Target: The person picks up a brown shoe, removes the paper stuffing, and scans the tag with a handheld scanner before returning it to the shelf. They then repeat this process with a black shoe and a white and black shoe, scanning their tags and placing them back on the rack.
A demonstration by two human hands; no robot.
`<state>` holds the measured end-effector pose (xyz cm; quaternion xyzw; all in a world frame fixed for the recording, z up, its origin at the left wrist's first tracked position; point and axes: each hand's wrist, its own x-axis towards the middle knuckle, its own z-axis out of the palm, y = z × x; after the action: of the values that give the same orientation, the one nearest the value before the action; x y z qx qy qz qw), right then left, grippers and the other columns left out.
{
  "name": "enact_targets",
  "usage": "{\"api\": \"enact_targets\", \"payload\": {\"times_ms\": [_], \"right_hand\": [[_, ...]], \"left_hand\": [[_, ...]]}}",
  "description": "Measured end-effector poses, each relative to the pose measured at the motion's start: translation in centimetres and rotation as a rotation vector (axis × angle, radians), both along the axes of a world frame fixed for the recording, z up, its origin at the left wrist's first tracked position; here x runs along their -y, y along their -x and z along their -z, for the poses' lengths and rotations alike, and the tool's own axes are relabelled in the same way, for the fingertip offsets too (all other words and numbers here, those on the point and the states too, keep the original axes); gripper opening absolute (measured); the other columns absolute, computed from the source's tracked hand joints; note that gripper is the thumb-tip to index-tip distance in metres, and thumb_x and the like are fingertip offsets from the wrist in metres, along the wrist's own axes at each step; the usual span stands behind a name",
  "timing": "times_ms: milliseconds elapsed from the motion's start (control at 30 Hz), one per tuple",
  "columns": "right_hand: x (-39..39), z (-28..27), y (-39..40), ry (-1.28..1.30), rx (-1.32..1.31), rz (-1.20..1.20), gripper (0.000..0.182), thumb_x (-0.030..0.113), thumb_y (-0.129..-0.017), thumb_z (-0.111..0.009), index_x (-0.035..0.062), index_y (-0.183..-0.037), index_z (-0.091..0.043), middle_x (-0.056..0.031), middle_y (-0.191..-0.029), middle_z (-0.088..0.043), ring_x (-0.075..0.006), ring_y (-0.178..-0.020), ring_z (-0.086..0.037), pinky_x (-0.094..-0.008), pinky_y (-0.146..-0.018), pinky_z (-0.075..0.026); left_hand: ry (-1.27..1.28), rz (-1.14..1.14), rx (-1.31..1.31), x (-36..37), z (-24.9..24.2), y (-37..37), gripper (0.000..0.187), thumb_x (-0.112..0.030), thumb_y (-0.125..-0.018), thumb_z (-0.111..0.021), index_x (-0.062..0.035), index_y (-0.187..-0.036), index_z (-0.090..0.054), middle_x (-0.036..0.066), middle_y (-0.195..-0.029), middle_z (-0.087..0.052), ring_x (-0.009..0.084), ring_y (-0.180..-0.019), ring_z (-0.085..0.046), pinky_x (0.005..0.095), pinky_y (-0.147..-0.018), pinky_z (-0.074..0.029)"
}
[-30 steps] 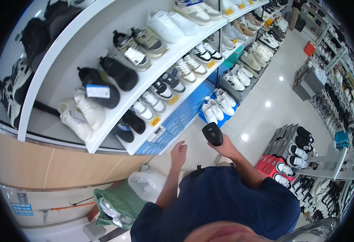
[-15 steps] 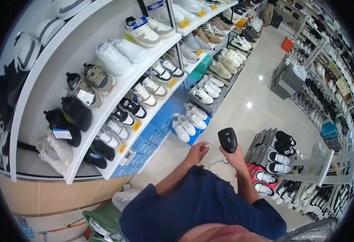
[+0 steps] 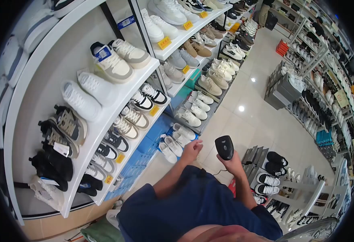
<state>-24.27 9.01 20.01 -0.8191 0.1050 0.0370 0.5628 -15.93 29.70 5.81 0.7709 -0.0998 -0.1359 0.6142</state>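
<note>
My right hand point(image 3: 232, 162) is wrapped round the handle of a black barcode scanner point(image 3: 224, 147), held up in front of my body with its head pointing away from me. A thin cable point(image 3: 220, 172) shows below that hand. My left hand point(image 3: 192, 151) is loosely curled with its fingers a little apart, and nothing shows in it. It hovers to the left of the scanner. Nearest to it in the picture are white sneakers point(image 3: 173, 146) on blue shoe boxes at the foot of the shelf.
Shelves point(image 3: 122, 94) of sneakers with orange price tags point(image 3: 164, 42) line my left. To the right, black shoes point(image 3: 275, 163) sit on grey boxes, beside a metal rack point(image 3: 314, 197). A tiled aisle floor point(image 3: 243, 94) runs ahead. Grey boxes point(image 3: 280, 92) stand further along, near a red crate point(image 3: 282, 47).
My view has shifted, so the left shelves look larger and nearer. Both hands and the scanner sit slightly further left in the picture. The scanner stays in my right hand.
</note>
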Motion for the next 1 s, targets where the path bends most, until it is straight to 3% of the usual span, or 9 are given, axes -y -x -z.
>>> {"api": "enact_targets", "payload": {"times_ms": [233,367,467,767,1000], "right_hand": [[3.4,-3.0,-11.1,-0.002,0.063,-0.006,0.031,0.018,-0.082,-0.078,-0.0018,-0.099,-0.063,-0.0101,-0.085,-0.069,-0.0155,-0.077,-0.061,-0.0336,-0.073,-0.051],[5.3,-1.7,-15.4,-0.029,0.076,-0.045,0.032,0.018,-0.082,-0.079,-0.0014,-0.102,-0.063,-0.0105,-0.087,-0.070,-0.0160,-0.078,-0.062,-0.0335,-0.075,-0.052],[7.9,-1.2,-18.2,-0.044,0.099,-0.100,0.034,0.018,-0.081,-0.079,-0.0011,-0.104,-0.063,-0.0109,-0.090,-0.070,-0.0163,-0.079,-0.063,-0.0334,-0.075,-0.052],[23.1,1.1,-25.2,-0.090,0.059,-0.085,0.029,0.016,-0.081,-0.079,-0.0019,-0.099,-0.065,-0.0093,-0.083,-0.069,-0.0146,-0.074,-0.061,-0.0327,-0.071,-0.051],[37.1,-0.1,-30.3,-0.087,0.021,-0.002,0.021,0.014,-0.082,-0.077,-0.0010,-0.089,-0.063,-0.0041,-0.074,-0.063,-0.0117,-0.068,-0.054,-0.0314,-0.064,-0.047]], "left_hand": [[0.021,-0.090,-0.023,1.8,-5.6,-11.6,0.032,-0.014,-0.093,-0.064,0.0028,-0.121,-0.064,0.008,-0.091,-0.072,0.0113,-0.081,-0.066,0.0260,-0.074,-0.052],[0.039,-0.097,-0.027,3.7,-5.9,-14.9,0.032,-0.012,-0.093,-0.065,0.0028,-0.121,-0.064,0.007,-0.091,-0.072,0.0109,-0.082,-0.066,0.0255,-0.074,-0.052],[0.047,-0.101,-0.026,6.3,-3.4,-16.8,0.030,-0.011,-0.094,-0.062,0.0043,-0.121,-0.064,0.009,-0.092,-0.072,0.0121,-0.084,-0.067,0.0259,-0.074,-0.052],[0.095,-0.065,-0.172,22.2,-1.1,-22.3,0.032,-0.014,-0.094,-0.063,0.0049,-0.119,-0.063,0.008,-0.090,-0.071,0.0127,-0.081,-0.067,0.0262,-0.075,-0.053],[0.165,-0.076,-0.087,37.1,-4.1,-29.4,0.033,-0.015,-0.093,-0.064,0.0044,-0.120,-0.063,0.010,-0.093,-0.072,0.0129,-0.082,-0.068,0.0270,-0.074,-0.053]]}}
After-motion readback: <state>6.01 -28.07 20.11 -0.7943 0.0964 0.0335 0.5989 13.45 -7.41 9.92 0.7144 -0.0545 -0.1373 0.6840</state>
